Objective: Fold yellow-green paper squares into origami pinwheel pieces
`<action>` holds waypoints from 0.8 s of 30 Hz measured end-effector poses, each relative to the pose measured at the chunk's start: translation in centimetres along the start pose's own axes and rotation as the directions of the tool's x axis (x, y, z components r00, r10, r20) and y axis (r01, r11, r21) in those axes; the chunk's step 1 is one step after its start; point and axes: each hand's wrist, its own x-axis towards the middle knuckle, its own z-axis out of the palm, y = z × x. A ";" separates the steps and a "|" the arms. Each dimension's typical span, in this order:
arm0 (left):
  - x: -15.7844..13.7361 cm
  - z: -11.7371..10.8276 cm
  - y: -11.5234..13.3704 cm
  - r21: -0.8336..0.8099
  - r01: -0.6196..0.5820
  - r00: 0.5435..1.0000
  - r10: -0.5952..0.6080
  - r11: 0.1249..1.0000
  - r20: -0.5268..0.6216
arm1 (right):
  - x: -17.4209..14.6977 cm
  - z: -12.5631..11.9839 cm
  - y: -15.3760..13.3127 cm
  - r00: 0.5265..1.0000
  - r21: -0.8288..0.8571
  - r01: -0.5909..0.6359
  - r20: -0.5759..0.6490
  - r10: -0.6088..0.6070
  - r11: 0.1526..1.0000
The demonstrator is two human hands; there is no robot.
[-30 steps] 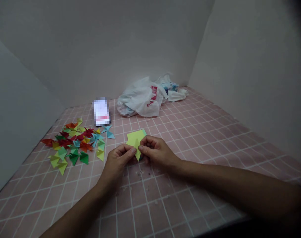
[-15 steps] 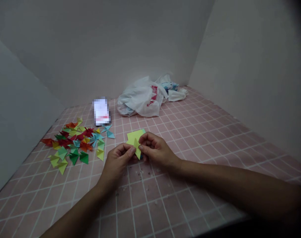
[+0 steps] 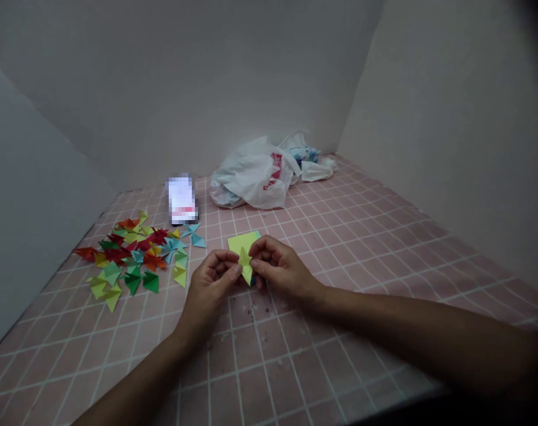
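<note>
A small folded piece of yellow paper (image 3: 245, 267), pointed at top and bottom, is held upright between both hands. My left hand (image 3: 213, 278) pinches its left edge between thumb and fingers. On the other edge, the thumb and fingertips of my right hand (image 3: 283, 269) close on the paper. Just behind them lies a stack of square paper sheets (image 3: 241, 241), yellow on top with a light blue-green edge showing at the right. My fingers and the folded piece hide the stack's near part.
Left of my hands lies a heap of folded paper pieces (image 3: 131, 251) in red, orange, yellow, green and blue. Behind it is a blurred phone-like screen (image 3: 182, 200). White plastic bags (image 3: 251, 174) sit by the back wall, on the pink checked surface (image 3: 340, 254).
My left fingers have loosened and shifted slightly, uncovering more of the folded yellow paper's left side. The heap, screen and bags stay where they were.
</note>
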 end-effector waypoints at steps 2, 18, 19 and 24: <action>0.0 0.0 0.0 -0.003 -0.010 1.000 0.010 1.000 -0.007 | 0.0 0.0 0.0 1.000 0.006 -0.001 -0.002 0.001 1.000; 0.2 0.1 -0.6 0.029 -0.036 0.999 0.035 0.999 0.021 | 0.1 0.0 0.6 0.996 0.000 -0.067 0.051 0.067 0.998; 0.1 0.1 -0.6 0.024 -0.030 0.999 0.030 0.999 0.022 | 0.1 0.0 0.6 0.996 -0.004 -0.069 0.051 0.069 0.998; -0.1 0.1 -0.8 0.044 0.106 0.992 -0.109 0.993 0.069 | -0.2 0.1 0.5 0.999 -0.027 -0.035 0.015 0.035 0.999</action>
